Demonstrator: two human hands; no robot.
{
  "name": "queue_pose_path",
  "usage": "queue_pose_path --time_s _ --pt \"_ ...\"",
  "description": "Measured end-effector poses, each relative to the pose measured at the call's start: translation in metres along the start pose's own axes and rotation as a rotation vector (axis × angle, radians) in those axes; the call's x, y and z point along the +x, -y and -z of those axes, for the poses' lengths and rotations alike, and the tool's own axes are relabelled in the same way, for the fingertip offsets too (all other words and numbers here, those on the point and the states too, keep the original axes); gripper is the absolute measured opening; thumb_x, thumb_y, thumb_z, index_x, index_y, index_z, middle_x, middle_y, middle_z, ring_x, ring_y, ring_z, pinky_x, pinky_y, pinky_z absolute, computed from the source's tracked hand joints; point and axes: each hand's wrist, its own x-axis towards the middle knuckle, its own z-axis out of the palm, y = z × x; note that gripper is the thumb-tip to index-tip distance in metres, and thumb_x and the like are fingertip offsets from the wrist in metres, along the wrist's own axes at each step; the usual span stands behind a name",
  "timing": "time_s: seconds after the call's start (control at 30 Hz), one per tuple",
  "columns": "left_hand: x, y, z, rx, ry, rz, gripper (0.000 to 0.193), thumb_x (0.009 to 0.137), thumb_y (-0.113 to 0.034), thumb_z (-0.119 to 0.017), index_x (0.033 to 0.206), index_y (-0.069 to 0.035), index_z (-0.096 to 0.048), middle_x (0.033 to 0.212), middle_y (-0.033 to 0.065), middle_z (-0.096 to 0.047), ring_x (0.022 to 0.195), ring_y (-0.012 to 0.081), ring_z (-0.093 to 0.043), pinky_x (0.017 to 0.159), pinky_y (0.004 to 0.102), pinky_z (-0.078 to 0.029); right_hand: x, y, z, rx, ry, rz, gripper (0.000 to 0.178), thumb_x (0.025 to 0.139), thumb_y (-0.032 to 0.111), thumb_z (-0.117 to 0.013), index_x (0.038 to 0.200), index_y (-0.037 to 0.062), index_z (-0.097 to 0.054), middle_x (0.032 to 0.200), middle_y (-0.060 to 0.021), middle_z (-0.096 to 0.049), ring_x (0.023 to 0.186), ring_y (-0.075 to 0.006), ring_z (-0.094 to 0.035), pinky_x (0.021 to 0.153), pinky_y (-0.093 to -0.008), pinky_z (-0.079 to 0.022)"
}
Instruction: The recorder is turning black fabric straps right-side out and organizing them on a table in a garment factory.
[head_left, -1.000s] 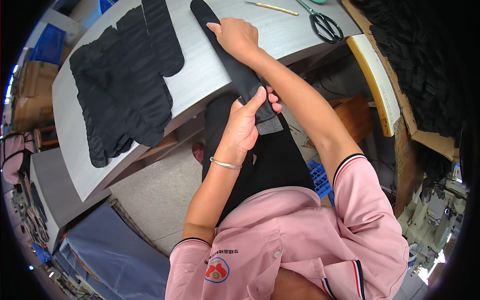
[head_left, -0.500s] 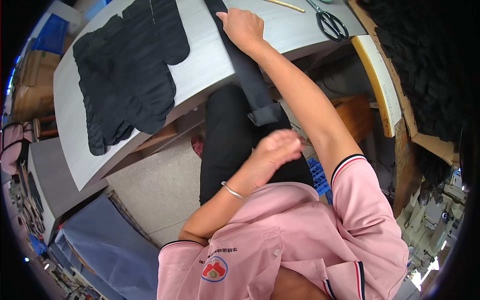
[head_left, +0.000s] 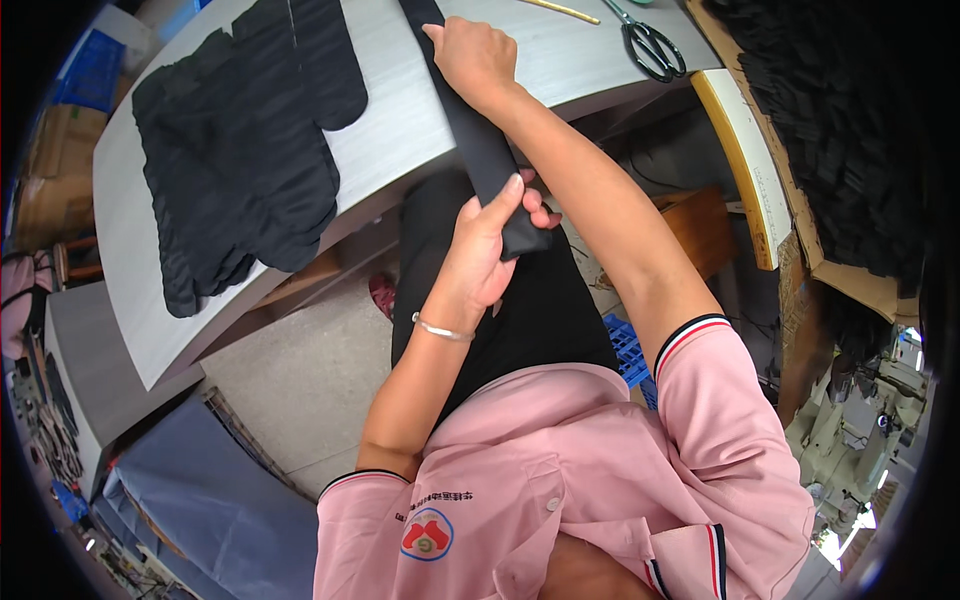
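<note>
A long black fabric strip [head_left: 465,125] runs from the table top over its near edge and down above my lap. Near the lower end of that strip, my left hand [head_left: 490,235], with a silver bangle at the wrist, has its thumb on top and its fingers wrapped round the far side. Up on the table, my right hand [head_left: 478,60] is curled into a fist on the strip, its thumb pointing left along the cloth. To the left of both hands lies a spread stack of black fabric pieces [head_left: 240,150] with wavy edges.
Black-handled scissors [head_left: 652,50] and a thin yellowish stick [head_left: 560,10] lie at the table's far right. A cardboard box [head_left: 865,290] full of black pieces stands to the right, beside a yellow-edged white board [head_left: 745,165]. Blue cloth [head_left: 215,490] covers something at lower left.
My left hand has moved up and away from my body and taken hold of the strip's hanging end. The right hand stays closed on the strip.
</note>
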Motion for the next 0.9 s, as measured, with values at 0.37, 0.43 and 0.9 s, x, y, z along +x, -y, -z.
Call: queue_pose_path --time_s 0.37,0.43,0.9 --pt "-0.108 0.038 -0.008 0.183 -0.004 0.322 0.033 0.101 -0.019 -0.058 0.124 0.003 -0.051 0.086 0.0064 -0.063 0.080 0.0179 -0.065 0.095 0.0372 -0.053 0.009 0.000 -0.007 0.006 -0.078 0.024 0.035 0.095 0.030 -0.062 0.079 0.0003 -0.069 0.074 -0.0187 -0.069 0.069 -0.0336 -0.069 0.063 -0.0433 -0.054" --pt "-0.096 0.025 0.010 0.243 -0.200 0.045 0.030 0.101 -0.020 -0.059 0.123 -0.001 -0.053 0.108 0.0110 -0.064 0.100 0.0197 -0.065 0.095 0.0359 -0.052 0.011 -0.003 -0.007 0.031 -0.025 0.008 0.034 0.095 0.031 -0.062 0.079 0.0016 -0.070 0.072 -0.0177 -0.069 0.066 -0.0343 -0.069 0.062 -0.0438 -0.055" --pt "-0.051 0.008 0.028 0.173 -0.199 0.025 0.020 0.090 -0.010 -0.073 0.107 -0.007 -0.063 0.098 0.0020 -0.070 0.086 0.0098 -0.066 0.079 0.0265 -0.052 -0.049 -0.017 0.051 0.217 0.094 -0.074 0.049 0.096 0.043 -0.058 0.076 -0.0011 -0.065 0.077 -0.0239 -0.067 0.075 -0.0429 -0.066 0.064 -0.0469 -0.050"
